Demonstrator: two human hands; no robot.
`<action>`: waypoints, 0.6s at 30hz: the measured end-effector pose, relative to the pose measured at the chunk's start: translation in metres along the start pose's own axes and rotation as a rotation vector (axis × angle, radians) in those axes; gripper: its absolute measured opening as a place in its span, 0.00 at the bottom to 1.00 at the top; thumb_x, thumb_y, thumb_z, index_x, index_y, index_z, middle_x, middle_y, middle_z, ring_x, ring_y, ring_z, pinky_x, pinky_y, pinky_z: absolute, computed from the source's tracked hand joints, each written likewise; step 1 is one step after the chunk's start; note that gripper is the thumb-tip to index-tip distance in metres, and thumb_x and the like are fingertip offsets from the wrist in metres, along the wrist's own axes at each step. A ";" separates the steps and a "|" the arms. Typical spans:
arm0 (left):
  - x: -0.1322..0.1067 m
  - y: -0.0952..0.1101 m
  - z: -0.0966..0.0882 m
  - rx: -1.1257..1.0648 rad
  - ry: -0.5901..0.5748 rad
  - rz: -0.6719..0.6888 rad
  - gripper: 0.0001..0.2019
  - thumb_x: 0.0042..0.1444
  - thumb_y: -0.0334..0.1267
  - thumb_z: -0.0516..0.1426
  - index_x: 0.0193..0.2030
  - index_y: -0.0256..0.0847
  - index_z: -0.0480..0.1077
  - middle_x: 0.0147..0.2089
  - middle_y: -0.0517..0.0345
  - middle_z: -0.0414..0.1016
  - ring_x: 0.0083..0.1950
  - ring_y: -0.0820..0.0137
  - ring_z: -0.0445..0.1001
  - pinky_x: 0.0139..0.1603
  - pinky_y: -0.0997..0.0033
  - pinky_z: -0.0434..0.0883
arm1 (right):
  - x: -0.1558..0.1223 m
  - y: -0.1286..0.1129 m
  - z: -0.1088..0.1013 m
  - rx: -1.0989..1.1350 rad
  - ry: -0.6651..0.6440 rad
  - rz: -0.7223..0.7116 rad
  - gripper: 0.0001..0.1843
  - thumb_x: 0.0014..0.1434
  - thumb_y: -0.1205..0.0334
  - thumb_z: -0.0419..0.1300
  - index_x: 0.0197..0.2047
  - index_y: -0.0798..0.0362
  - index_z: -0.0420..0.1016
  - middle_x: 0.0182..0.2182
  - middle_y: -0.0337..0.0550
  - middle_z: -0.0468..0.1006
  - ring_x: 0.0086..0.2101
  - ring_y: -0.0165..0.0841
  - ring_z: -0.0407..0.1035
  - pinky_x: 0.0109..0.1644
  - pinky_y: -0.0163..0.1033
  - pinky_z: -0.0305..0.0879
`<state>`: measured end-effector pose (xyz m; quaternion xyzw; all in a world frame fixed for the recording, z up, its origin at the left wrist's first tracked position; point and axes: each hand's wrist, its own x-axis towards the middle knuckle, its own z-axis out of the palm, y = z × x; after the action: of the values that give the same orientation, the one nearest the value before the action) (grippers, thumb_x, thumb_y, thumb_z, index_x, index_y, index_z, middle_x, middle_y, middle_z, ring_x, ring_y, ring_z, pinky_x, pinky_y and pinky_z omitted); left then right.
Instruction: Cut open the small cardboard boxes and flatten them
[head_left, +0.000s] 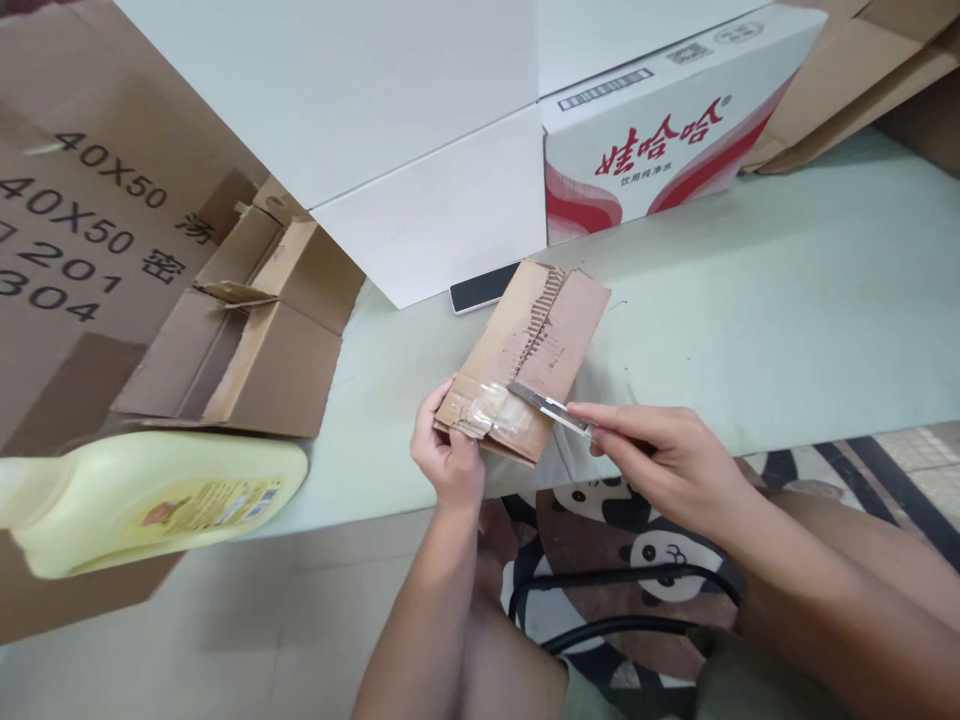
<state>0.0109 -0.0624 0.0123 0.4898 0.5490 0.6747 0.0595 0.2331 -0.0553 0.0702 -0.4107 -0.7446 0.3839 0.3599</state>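
Observation:
A flat piece of brown cardboard (pixel 541 345) lies at the near edge of the pale green surface (pixel 750 300), with torn corrugation down its middle and clear tape on its near end. My left hand (pixel 448 455) pinches that near left corner. My right hand (pixel 664 455) grips a utility knife (pixel 547 403), whose metal blade rests on the cardboard beside the taped patch.
A white and red printed carton (pixel 660 130) and a large white box (pixel 405 130) stand behind. A dark phone (pixel 482 288) lies under the white box's edge. An open brown carton (pixel 255 320) and a yellow jug (pixel 150 500) sit at left. A panda-print cushion (pixel 630 540) is below.

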 end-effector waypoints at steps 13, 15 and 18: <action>-0.001 0.001 0.001 0.062 -0.023 0.071 0.16 0.61 0.45 0.57 0.49 0.36 0.76 0.45 0.48 0.82 0.46 0.61 0.81 0.45 0.64 0.76 | -0.005 -0.008 -0.003 -0.074 -0.054 0.013 0.21 0.65 0.67 0.51 0.55 0.54 0.81 0.27 0.40 0.80 0.24 0.28 0.71 0.29 0.32 0.65; -0.002 0.000 0.000 0.082 -0.034 0.088 0.17 0.61 0.46 0.56 0.49 0.36 0.75 0.46 0.48 0.82 0.46 0.61 0.81 0.46 0.64 0.76 | -0.004 -0.009 -0.004 -0.036 -0.079 0.063 0.21 0.65 0.66 0.52 0.54 0.54 0.82 0.26 0.40 0.80 0.23 0.27 0.69 0.27 0.31 0.64; -0.004 -0.001 -0.002 0.107 -0.056 0.114 0.18 0.62 0.46 0.55 0.51 0.37 0.75 0.47 0.47 0.81 0.48 0.60 0.81 0.47 0.63 0.76 | -0.003 -0.009 -0.005 0.016 -0.104 0.143 0.21 0.64 0.63 0.52 0.53 0.53 0.83 0.26 0.40 0.80 0.22 0.28 0.67 0.25 0.32 0.63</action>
<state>0.0108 -0.0662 0.0090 0.5413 0.5534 0.6329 0.0100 0.2353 -0.0606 0.0797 -0.4395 -0.7280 0.4354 0.2955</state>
